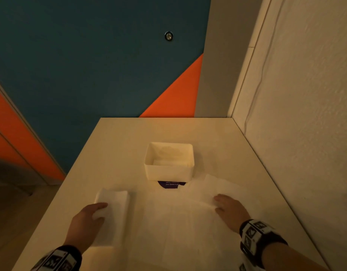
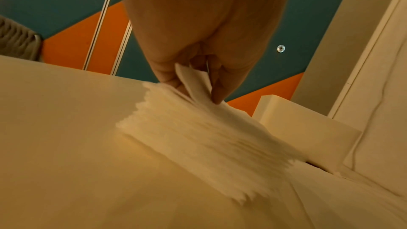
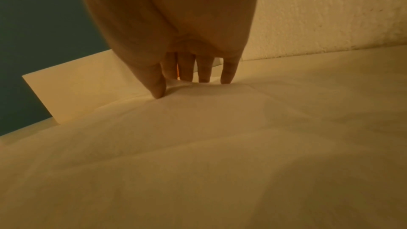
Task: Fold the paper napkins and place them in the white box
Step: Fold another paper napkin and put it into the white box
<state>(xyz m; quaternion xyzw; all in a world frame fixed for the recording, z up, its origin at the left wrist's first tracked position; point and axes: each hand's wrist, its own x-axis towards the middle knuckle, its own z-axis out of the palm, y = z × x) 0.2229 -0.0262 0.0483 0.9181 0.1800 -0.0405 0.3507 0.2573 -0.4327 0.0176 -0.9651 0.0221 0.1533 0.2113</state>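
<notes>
Spread across the near part of the worktop [image 1: 117, 137] lies an unfolded napkin [image 1: 188, 222], the largest white thing there, reaching from between the wrists up toward the box. Its far right part runs under the right hand [image 1: 230, 209], whose straight fingers [image 3: 228, 72] and thumb press down on the sheet; the paper puckers between them, so this may be the start of gathering an edge for a fold, though no fold is made yet.

Left of the sheet sits a stack of napkins [image 1: 114, 212], many layers thick in the left wrist view. On it the left hand [image 1: 86, 222] pinches the lifted edge of the top napkin [image 2: 196, 83] between thumb and fingers, the rest of the stack lying flat.

Beyond both stands the white box [image 1: 168, 173], upright and open, near the middle of the worktop and well apart from either hand. Something pale lies in its bottom, possibly napkins already placed; it is too dim to be sure. A purple sticker [image 1: 170, 184] peeks from under its near wall.

Judging by the thick stack and the open sheet, most of the task remains.
</notes>
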